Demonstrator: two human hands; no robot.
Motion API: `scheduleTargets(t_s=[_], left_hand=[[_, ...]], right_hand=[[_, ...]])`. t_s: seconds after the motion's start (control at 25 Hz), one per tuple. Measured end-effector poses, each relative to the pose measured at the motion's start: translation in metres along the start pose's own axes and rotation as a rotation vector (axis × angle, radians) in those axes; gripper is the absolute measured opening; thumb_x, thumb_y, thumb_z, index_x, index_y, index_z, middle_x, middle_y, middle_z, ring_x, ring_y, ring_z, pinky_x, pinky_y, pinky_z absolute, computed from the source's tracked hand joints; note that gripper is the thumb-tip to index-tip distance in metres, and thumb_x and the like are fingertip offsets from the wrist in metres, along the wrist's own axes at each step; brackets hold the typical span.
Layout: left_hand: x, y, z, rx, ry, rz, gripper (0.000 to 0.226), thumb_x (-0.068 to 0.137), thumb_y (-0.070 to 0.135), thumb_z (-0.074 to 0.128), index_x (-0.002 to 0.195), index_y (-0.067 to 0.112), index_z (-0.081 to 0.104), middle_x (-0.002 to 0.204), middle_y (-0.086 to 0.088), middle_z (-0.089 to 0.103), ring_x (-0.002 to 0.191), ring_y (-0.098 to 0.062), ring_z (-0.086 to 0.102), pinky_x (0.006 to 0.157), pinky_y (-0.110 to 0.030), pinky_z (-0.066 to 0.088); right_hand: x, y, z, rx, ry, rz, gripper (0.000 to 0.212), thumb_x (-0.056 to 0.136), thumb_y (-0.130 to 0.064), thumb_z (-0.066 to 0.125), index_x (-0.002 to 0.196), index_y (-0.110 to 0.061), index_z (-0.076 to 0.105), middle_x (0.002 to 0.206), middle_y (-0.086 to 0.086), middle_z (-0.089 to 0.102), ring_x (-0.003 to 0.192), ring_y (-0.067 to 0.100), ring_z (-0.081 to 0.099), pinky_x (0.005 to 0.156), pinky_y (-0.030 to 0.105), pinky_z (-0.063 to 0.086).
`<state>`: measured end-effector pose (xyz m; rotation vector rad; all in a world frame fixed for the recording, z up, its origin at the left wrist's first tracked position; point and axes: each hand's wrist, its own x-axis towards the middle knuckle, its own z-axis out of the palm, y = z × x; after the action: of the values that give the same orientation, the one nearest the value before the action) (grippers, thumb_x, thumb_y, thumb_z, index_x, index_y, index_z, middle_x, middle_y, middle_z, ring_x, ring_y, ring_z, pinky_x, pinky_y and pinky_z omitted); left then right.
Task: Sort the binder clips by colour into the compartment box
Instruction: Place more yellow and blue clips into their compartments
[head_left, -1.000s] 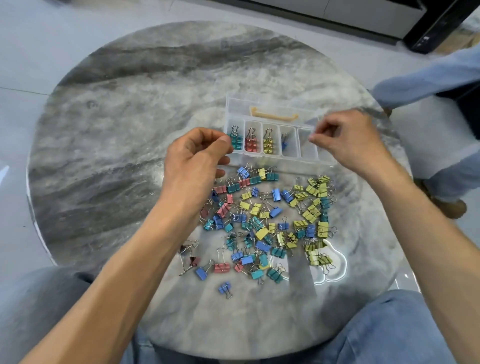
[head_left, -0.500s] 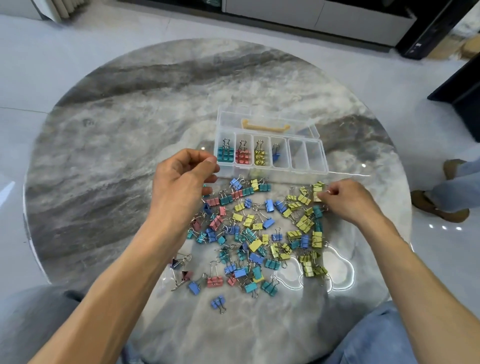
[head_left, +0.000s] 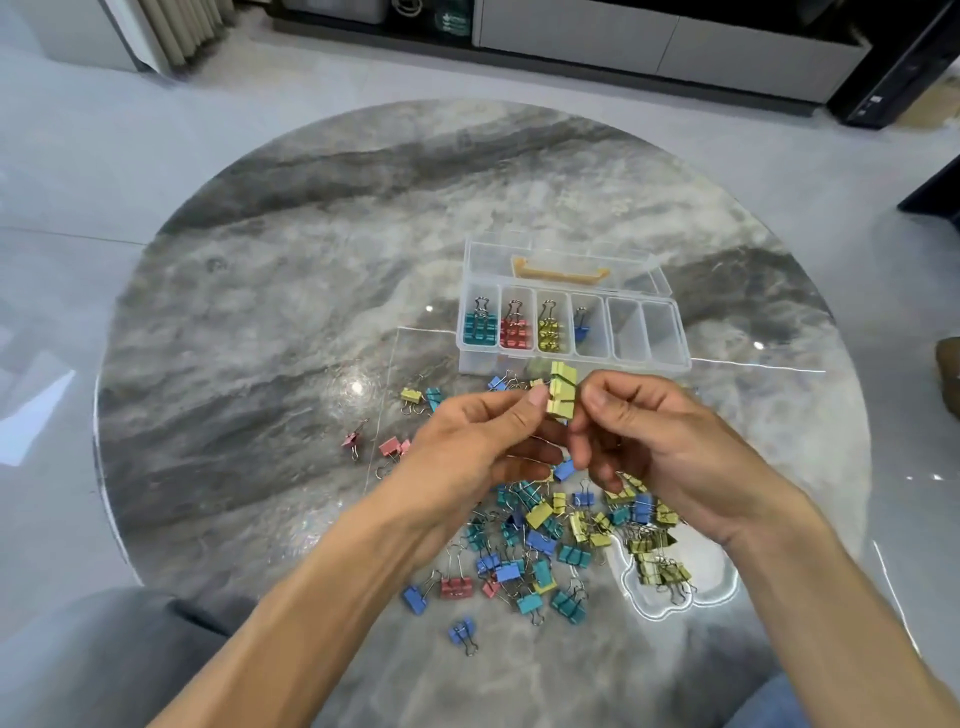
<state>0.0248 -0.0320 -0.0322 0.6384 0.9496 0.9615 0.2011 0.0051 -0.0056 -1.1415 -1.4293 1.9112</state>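
Note:
A small stack of yellow binder clips (head_left: 562, 389) is pinched between my left hand (head_left: 485, 441) and my right hand (head_left: 649, 441), held above the table just in front of the clear compartment box (head_left: 670, 358). The box's four left compartments hold teal clips (head_left: 478, 327), red clips (head_left: 514, 332), yellow clips (head_left: 550, 332) and one blue clip (head_left: 582, 330); its two right compartments hold nothing. A loose pile of mixed clips (head_left: 550, 540) in blue, teal, yellow and red lies under and behind my hands, partly hidden by them.
The round grey marble table (head_left: 291, 291) carries everything. The box's open lid (head_left: 561, 257) with a tan handle lies behind it. A few stray pink clips (head_left: 389, 447) lie left of my hands. A shoe (head_left: 948, 369) shows at the right edge.
My right hand left the yellow clips on the table and rose to the middle. My left hand came across to meet it, and both now pinch a yellow stack. The camera tilted up.

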Motion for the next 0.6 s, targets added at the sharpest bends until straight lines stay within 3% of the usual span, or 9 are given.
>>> scheduleTargets(t_s=[0.16,0.24,0.4,0.6], left_hand=[[0.002,0.0,-0.001,-0.167,0.035,0.026,0.027,0.077,0.02,0.068,0.097,0.003,0.072,0.089,-0.014,0.069,0.069,-0.015,0.063,0.063,-0.024,0.056],[0.004,-0.001,-0.001,-0.18,0.108,0.082,0.022,0.072,0.016,0.072,0.09,0.005,0.068,0.093,-0.017,0.067,0.074,-0.018,0.065,0.065,-0.024,0.057],[0.003,-0.003,0.0,0.158,0.365,0.273,0.017,0.074,0.01,0.078,0.074,0.011,0.061,0.086,-0.003,0.076,0.076,-0.017,0.07,0.067,-0.022,0.055],[0.0,-0.008,0.002,0.423,0.439,0.456,0.02,0.078,0.012,0.082,0.07,0.014,0.063,0.083,0.001,0.076,0.076,-0.014,0.073,0.068,-0.03,0.059]], right_hand=[[0.002,0.01,-0.003,0.038,-0.018,-0.028,0.024,0.089,-0.033,0.057,0.077,-0.015,0.068,0.057,0.006,0.055,0.05,0.014,0.046,0.046,0.021,0.039],[0.005,0.014,-0.003,-0.06,0.054,-0.056,0.025,0.091,-0.032,0.057,0.078,-0.013,0.068,0.058,0.006,0.055,0.051,0.013,0.046,0.047,0.022,0.037],[0.008,0.021,0.001,-0.433,0.282,-0.142,0.023,0.097,-0.027,0.059,0.08,-0.017,0.07,0.062,0.002,0.064,0.053,0.006,0.052,0.051,0.019,0.039],[0.008,0.023,0.013,-0.538,0.378,-0.284,0.024,0.098,-0.022,0.059,0.077,-0.018,0.069,0.061,0.001,0.064,0.056,0.002,0.058,0.055,0.025,0.047]])
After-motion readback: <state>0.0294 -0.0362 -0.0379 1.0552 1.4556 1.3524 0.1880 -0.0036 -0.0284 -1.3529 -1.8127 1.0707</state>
